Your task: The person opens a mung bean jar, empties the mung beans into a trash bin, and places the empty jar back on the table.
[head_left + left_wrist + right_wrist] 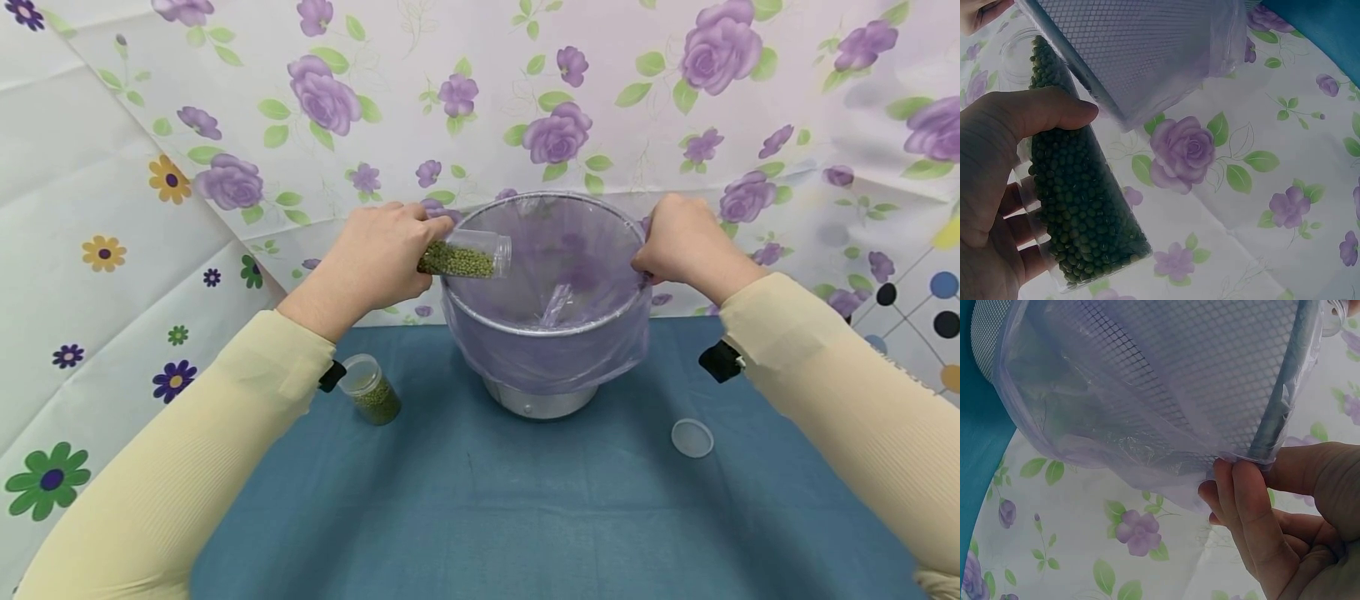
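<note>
My left hand (390, 254) grips a clear plastic jar (1079, 194) of green mung beans, tipped nearly on its side with its mouth over the left rim of a mesh bin. The beans (468, 262) lie along the jar's lower side. A thin purple plastic bag (555, 358) lines the wire-mesh bin (536, 404) and folds down over its rim. At the bin's right rim, my right hand (682, 242) pinches the rim and bag between thumb and fingers, as the right wrist view shows (1272, 512).
A second clear jar (371, 390), partly filled with green beans, stands left of the bin on the blue cloth (480, 500). A round translucent lid (692, 438) lies to the right. Flowered sheets (465, 142) hang close behind the bin and along the left.
</note>
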`<control>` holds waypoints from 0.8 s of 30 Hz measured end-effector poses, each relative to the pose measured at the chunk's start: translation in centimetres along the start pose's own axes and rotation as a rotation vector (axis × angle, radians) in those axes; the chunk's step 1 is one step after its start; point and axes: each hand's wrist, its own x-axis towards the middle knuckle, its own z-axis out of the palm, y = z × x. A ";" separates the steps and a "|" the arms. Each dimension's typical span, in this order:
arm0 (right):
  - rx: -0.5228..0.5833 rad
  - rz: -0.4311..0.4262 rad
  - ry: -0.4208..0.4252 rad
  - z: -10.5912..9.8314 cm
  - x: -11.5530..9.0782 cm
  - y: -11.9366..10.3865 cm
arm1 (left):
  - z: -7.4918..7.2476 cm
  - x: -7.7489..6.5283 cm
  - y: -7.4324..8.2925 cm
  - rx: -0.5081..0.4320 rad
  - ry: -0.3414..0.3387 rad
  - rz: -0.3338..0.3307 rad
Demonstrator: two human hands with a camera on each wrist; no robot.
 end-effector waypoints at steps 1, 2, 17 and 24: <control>-0.002 0.000 0.001 0.0 0.0 0.0 | 0.0 0.0 0.0 0.001 -0.001 0.000; -0.004 -0.001 0.002 0.0 0.0 0.0 | 0.0 0.0 0.0 0.002 0.000 0.000; -0.007 0.010 -0.002 -0.1 0.0 0.0 | -0.2 0.0 0.1 0.014 -0.010 0.005; -0.010 0.007 0.004 0.1 0.0 0.0 | -0.3 0.0 0.2 0.018 -0.015 0.000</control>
